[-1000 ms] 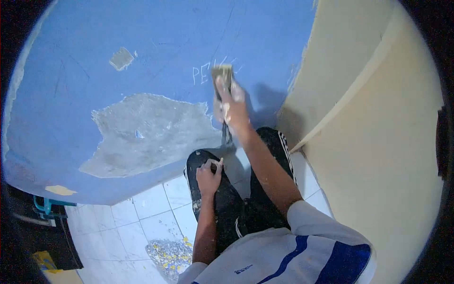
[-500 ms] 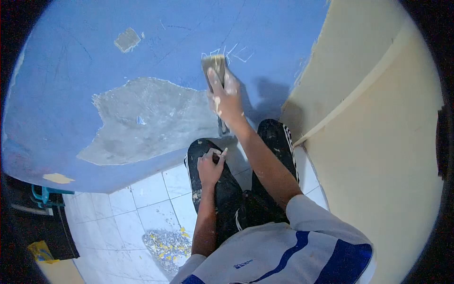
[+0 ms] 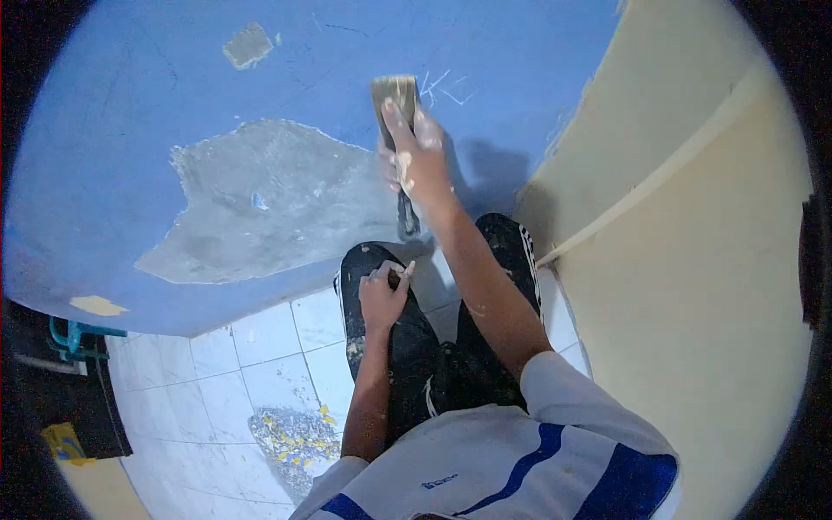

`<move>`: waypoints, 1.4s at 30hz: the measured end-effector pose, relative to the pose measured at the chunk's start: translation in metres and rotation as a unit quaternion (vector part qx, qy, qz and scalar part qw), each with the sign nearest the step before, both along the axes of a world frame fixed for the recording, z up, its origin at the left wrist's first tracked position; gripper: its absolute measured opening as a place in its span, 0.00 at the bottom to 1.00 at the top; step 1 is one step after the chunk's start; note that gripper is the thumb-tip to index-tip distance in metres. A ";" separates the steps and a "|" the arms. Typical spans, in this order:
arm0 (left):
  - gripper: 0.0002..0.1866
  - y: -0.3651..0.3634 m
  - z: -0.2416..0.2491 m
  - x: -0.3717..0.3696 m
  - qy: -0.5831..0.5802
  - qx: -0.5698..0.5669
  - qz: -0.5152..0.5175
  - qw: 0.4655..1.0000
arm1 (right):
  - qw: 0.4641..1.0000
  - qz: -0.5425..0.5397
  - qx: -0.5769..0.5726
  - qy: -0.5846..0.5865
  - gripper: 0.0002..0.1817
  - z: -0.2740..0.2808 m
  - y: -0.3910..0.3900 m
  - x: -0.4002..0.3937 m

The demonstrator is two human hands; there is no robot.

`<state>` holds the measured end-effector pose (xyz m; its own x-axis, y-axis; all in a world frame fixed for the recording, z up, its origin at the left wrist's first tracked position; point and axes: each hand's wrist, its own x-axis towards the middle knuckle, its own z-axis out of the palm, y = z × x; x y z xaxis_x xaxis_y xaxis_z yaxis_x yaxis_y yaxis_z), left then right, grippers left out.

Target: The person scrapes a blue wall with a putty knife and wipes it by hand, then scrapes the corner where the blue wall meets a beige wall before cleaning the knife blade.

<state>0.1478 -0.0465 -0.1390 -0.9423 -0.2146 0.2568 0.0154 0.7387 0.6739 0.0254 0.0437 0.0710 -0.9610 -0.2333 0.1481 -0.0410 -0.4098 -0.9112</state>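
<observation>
My right hand (image 3: 420, 169) is closed around a putty knife (image 3: 396, 89). Its wide, stained blade points up against the blue wall (image 3: 338, 74), and its dark handle sticks out below my palm. White scratch marks (image 3: 444, 89) lie just right of the blade. Pale smears dot the back of this hand. Lower down, my left hand (image 3: 383, 301) rests on my dark-trousered knee (image 3: 368, 260) with curled fingers. Between its thumb and fingers shows something small and dark that I cannot make out.
Left of the knife is a large bare grey patch (image 3: 260, 208), with a smaller one (image 3: 249, 46) above. A cream wall (image 3: 693, 286) closes the right side. Scraped flakes (image 3: 295, 442) cover part of the white tiled floor (image 3: 217, 394). A teal object (image 3: 74, 334) stands at far left.
The putty knife in my right hand has slid a little upward along the wall. My view has tilted slightly. My left hand stays on the knee.
</observation>
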 end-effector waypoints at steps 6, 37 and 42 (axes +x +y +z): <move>0.12 -0.001 0.000 0.001 0.005 0.009 0.000 1.000 | 0.959 -0.114 -0.242 0.099 0.14 0.007 0.043 -0.033; 0.26 0.084 0.162 -0.134 0.124 0.630 -0.196 0.741 | 0.856 -0.049 0.292 0.424 0.28 -0.058 0.124 -0.026; 0.22 0.075 0.158 -0.160 0.111 0.584 -0.312 0.741 | 0.872 -0.051 0.245 0.420 0.30 -0.073 0.116 -0.017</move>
